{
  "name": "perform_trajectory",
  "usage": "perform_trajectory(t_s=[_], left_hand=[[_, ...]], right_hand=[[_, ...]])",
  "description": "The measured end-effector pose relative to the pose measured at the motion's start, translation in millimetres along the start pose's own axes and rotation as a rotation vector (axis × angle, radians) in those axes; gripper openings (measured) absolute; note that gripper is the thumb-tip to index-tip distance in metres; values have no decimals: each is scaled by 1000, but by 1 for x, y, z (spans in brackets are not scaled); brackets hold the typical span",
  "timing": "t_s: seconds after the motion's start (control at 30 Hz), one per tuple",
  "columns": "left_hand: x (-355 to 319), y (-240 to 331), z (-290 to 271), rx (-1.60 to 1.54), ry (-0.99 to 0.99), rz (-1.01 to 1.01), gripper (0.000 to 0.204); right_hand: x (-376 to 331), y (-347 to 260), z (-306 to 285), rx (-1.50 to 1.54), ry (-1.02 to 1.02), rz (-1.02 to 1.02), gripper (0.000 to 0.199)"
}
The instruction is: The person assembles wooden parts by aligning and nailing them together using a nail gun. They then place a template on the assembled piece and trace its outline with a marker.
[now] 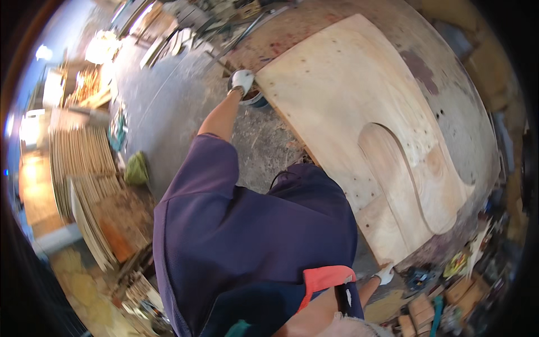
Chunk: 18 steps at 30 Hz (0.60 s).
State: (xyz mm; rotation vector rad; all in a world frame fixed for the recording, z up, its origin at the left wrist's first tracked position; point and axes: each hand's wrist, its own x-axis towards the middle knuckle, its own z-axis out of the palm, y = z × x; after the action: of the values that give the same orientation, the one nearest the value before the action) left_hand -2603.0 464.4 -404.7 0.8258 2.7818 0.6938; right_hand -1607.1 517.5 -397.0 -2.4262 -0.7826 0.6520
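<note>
My left hand (242, 81), in a white glove, reaches far forward with its fingers curled over a small round tin (257, 100). The tin stands at the left corner of a large pale plywood board (342, 95). The board lies on a dark, stained worktop (449, 95) and has a long curved outline cut or drawn into it. My right hand (386, 274), also in a white glove, is low at the right, against the board's near corner. It is too small to show its grip. My purple shirt fills the middle of the view.
Stacks of thin wooden sheets (78, 163) stand on the floor at the left beside a green bundle (136, 168). Metal strips and scrap (185, 28) lie at the far side. Small boxes and tools (443, 303) crowd the floor at lower right.
</note>
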Motion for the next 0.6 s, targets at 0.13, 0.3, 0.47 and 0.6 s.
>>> perform_trajectory(t_s=[0.13, 0.3, 0.47, 0.6], left_hand=[[-6, 1, -2, -221, -32, -135, 30], [-12, 0, -18, -273, -149, -32, 28], [-13, 6, -10, -212, -74, -132, 29], [-9, 4, -9, -276, -60, -184, 27]], right_hand=[[11, -3, 0, -221, 110, 17, 58], [15, -14, -2, -363, 74, 60, 71], [15, -24, -4, -405, 36, 91, 65], [7, -34, -5, -341, 13, 149, 64]])
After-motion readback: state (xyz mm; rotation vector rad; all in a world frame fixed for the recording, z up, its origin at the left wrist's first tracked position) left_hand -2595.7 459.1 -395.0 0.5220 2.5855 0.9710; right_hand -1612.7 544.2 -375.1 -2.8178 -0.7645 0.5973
